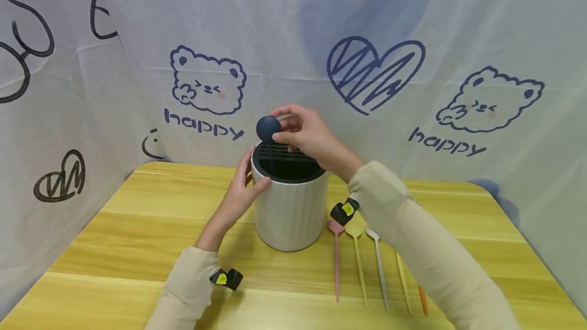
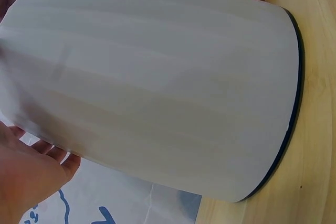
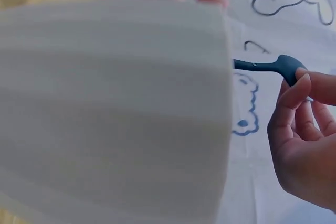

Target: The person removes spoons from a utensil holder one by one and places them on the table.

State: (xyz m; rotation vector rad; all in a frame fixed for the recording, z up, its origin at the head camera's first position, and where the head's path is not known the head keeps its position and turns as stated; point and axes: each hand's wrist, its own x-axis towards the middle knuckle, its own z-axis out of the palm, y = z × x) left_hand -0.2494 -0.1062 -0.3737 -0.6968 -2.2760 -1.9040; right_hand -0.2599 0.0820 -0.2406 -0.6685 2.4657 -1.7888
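A white ribbed utensil holder (image 1: 291, 213) with a black slotted top (image 1: 293, 169) stands upright on the wooden table. My left hand (image 1: 240, 185) grips its left side near the rim, thumb at the front; the left wrist view shows those fingers against the wall. Above the opening, my right hand (image 1: 304, 129) pinches the bowl of a dark blue spoon (image 1: 268, 129) between thumb and fingers. The spoon's bowl points up, and its handle (image 3: 254, 66) runs down into the holder, where the lower end is hidden.
Right of the holder lie a pink spoon (image 1: 337, 258), a yellow spoon (image 1: 357, 256), a white spoon (image 1: 378, 264), another yellow handle (image 1: 403, 284) and an orange handle (image 1: 423, 300), the last partly under my right sleeve. A printed white cloth (image 1: 284, 29) hangs behind the table.
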